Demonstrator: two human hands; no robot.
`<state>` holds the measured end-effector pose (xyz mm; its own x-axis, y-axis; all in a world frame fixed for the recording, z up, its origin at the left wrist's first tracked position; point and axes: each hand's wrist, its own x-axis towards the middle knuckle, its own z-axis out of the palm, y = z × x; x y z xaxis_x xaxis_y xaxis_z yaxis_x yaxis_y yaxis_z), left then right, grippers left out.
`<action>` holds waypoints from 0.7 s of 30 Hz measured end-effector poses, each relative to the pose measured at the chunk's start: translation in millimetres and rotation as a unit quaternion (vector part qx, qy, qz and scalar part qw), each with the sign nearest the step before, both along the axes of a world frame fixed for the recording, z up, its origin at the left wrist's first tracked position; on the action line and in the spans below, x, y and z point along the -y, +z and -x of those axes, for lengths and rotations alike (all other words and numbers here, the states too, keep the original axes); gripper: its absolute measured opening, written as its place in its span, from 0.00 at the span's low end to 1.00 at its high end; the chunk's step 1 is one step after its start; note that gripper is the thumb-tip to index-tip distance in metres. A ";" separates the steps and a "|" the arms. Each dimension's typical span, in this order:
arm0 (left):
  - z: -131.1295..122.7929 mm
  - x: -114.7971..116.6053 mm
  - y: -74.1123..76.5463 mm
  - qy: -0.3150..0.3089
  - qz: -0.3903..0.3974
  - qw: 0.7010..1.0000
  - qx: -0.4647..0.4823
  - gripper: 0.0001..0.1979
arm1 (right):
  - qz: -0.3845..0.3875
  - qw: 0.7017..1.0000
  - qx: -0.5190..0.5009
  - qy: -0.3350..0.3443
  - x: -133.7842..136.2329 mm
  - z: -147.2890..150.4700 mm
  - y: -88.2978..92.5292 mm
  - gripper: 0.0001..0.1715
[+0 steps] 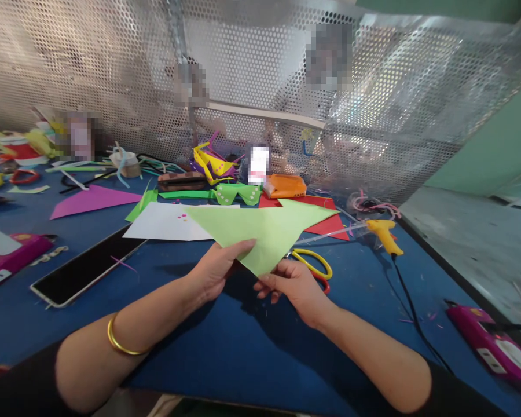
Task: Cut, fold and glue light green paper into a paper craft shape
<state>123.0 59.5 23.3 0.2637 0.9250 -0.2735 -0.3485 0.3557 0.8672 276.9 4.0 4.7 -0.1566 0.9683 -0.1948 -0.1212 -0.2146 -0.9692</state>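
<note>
I hold a light green sheet of paper (pixel 267 229), folded into a pointed shape, a little above the blue table (pixel 226 347). My left hand (pixel 215 269) pinches its lower left edge, thumb on top. On the lower right, my right hand (pixel 293 286) grips the bottom corner with closed fingers. A gold bangle (pixel 119 341) sits on my left wrist. Yellow-handled scissors (pixel 315 263) lie just beyond my right hand.
A phone (pixel 84 266) lies left of my hands, a white sheet (pixel 165 223) and red paper (pixel 330 223) beyond. A yellow glue gun (pixel 384 234) with a black cord lies right. Pink devices (pixel 490 341) sit at both table edges. Paper scraps and a perforated metal screen (pixel 113 69) stand behind.
</note>
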 end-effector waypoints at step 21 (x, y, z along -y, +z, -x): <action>1.1 6.7 0.3 -0.093 0.023 0.995 -0.025 0.22 | -0.627 0.431 0.649 0.014 -1.2 -37.0 12.4 0.23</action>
<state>121.9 52.7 23.6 0.4137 0.8476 -0.3323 -0.2297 0.4503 0.8628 313.9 5.2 17.1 -0.7184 0.4404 0.5384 0.6832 0.5925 0.4269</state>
